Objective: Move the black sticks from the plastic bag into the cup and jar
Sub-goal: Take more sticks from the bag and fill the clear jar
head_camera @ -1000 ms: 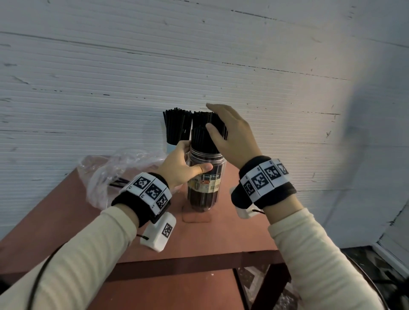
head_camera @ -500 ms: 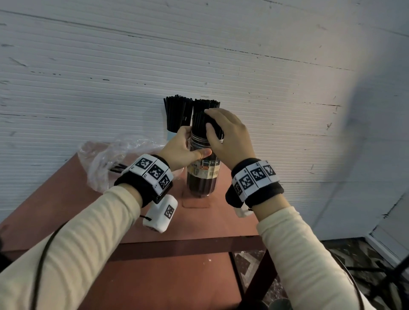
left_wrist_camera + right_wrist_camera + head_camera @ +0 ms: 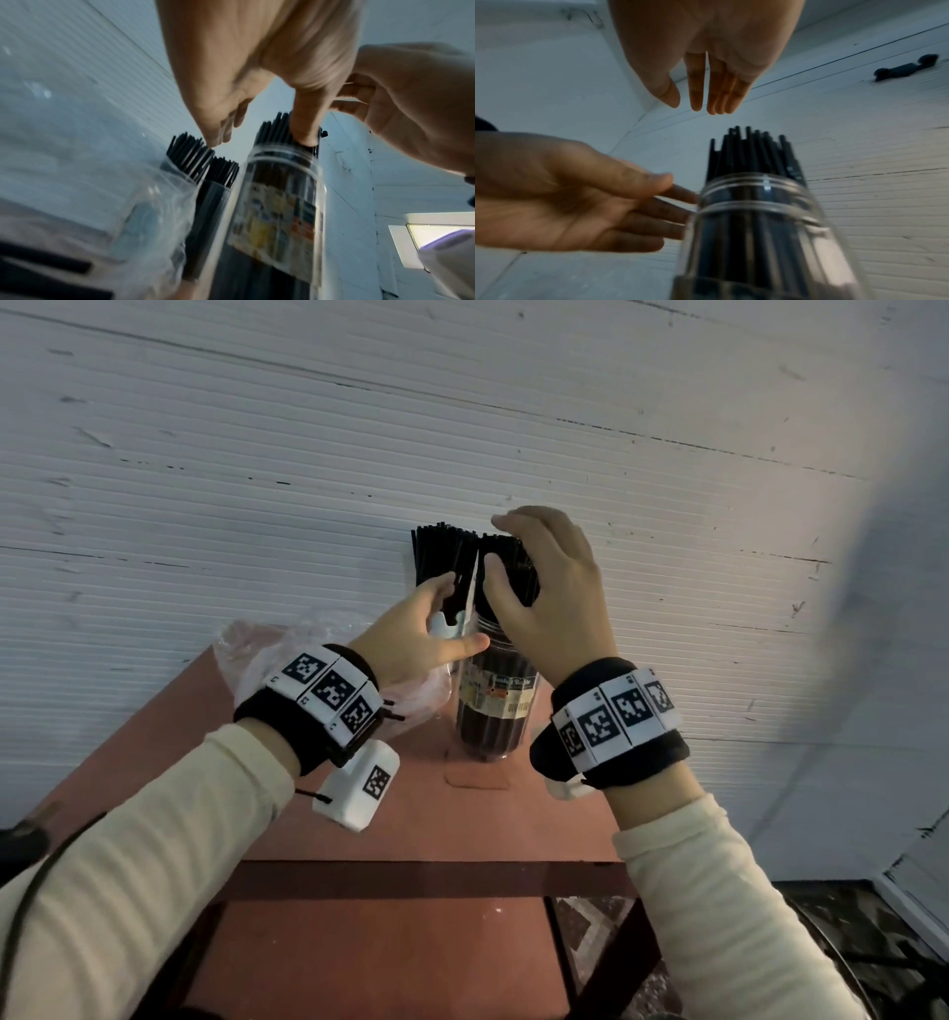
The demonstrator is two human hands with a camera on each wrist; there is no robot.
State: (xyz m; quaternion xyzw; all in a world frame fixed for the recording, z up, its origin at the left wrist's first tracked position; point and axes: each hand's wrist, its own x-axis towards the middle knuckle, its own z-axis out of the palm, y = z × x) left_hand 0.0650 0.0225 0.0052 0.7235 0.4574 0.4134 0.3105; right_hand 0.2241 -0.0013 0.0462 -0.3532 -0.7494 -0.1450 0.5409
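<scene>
A clear labelled jar [image 3: 495, 711] packed with black sticks [image 3: 506, 546] stands mid-table. Just behind it to the left, a white cup [image 3: 440, 625] holds another bundle of sticks [image 3: 441, 557]. My left hand [image 3: 411, 634] reaches between cup and jar. Its straight fingers [image 3: 670, 205] lie at the jar's neck [image 3: 752, 194], with the thumb just in front. My right hand [image 3: 554, 598] arches over the jar's stick tops, thumb against their side. In the right wrist view its fingers [image 3: 716, 91] are straight and hold nothing. The crumpled plastic bag [image 3: 267, 649] lies to the left, its contents hidden behind my left wrist.
The red-brown table [image 3: 411, 824] backs onto a white ribbed wall [image 3: 308, 454]. Its front edge is near me, with dark floor [image 3: 873, 942] below on the right. The bag fills the table's back left corner, close beside the cup.
My right hand has lifted from pressing down on the jar's sticks to arching over their tops. My left hand has slid up from gripping the jar's body to its neck and loosened.
</scene>
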